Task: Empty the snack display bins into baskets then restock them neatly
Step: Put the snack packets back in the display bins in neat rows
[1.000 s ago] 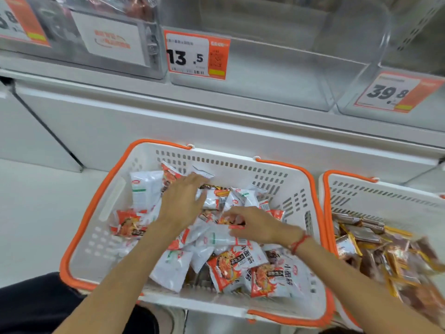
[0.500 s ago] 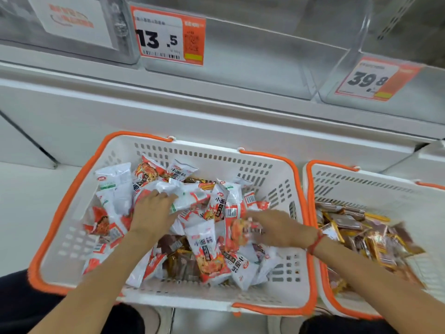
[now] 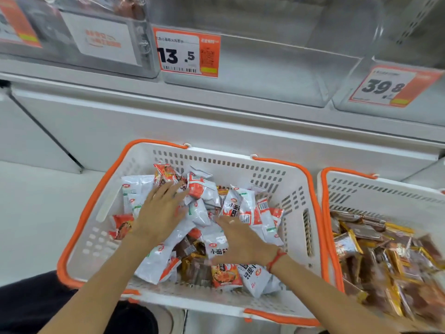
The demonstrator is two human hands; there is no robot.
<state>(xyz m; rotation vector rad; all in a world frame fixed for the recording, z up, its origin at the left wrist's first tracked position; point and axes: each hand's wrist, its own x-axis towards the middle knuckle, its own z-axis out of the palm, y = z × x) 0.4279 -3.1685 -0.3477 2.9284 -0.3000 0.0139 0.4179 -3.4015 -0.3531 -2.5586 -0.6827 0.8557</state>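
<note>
Left hand [image 3: 160,212] flat, fingers spread, pressing on white-and-red snack packets [image 3: 243,208] piled in near white basket [image 3: 284,182]. Right hand [image 3: 243,239] likewise splayed on packets. Right: second basket [image 3: 385,189] holding brown-gold packets [image 3: 390,259]. Far: clear display bin [image 3: 265,75], price tag 13.5 [image 3: 186,55].

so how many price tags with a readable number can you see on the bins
2. The 13.5 tag is on the middle clear bin, above the left basket. The 39.8 tag is on the bin at right. A third orange tag at far left is cropped, unreadable.
</note>
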